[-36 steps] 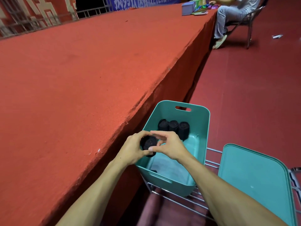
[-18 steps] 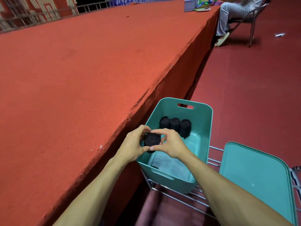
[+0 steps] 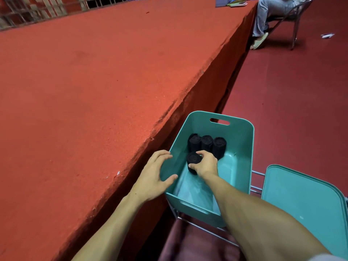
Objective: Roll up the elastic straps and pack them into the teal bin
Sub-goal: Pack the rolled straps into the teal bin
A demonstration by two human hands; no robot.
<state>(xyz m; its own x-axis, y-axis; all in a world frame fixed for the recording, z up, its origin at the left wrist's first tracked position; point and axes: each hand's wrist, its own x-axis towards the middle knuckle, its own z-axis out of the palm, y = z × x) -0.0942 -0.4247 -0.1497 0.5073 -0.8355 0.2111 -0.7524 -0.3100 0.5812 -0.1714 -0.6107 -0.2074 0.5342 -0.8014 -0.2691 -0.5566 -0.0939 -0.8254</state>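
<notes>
Rolled strap [image 3: 193, 159] in right hand's [image 3: 206, 165] grip inside teal bin [image 3: 243, 147]; left hand [image 3: 153, 176] splayed alongside.

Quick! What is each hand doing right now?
Left hand: open, holding nothing, beside the teal bin.
Right hand: closed around a rolled black strap inside the bin.

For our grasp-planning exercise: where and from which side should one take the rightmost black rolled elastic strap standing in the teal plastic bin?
Grip the rightmost black rolled elastic strap round its upper side wall, coming from above. It stands on end, its left side touches the neighbouring roll, and the walls of the teal plastic bin hinder sideways reach.
</notes>
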